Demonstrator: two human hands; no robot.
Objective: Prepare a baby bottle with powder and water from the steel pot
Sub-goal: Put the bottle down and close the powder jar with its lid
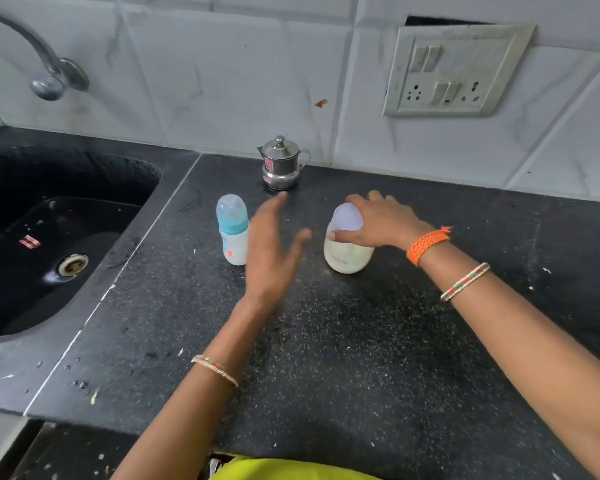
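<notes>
A black speckled stone countertop (343,341) fills most of the frame, with a black sink (32,237) set into it at the left edge and a curved metal tap (45,77) on the white tiled wall in the upper left. A grey switch and socket plate (454,71) sits on the wall in the upper right.

Just above the centre of the frame, against the wall, a small lidded steel pot (282,164) with a side handle and a spout stands upright on the counter. Below it and slightly left stands a clear plastic baby bottle (232,230) with a turquoise collar and a translucent cap on top, upright and closed.

The left hand (274,251) hovers in the middle of the frame, just right of the bottle, fingers spread wide and holding nothing; it is blurred, and whether its edge touches the bottle is hard to tell.

Right of centre stands a squat translucent white plastic container (347,251) with a pale lilac lid, holding what looks like pale powder. The right hand (381,223) grips it from above and the right, thumb on the near side below the lid and fingers curled round the far side. An orange braided band (428,244) circles that wrist, with a thin beaded bangle (465,282) further down the forearm; a similar bangle (215,369) is on the left forearm.
</notes>
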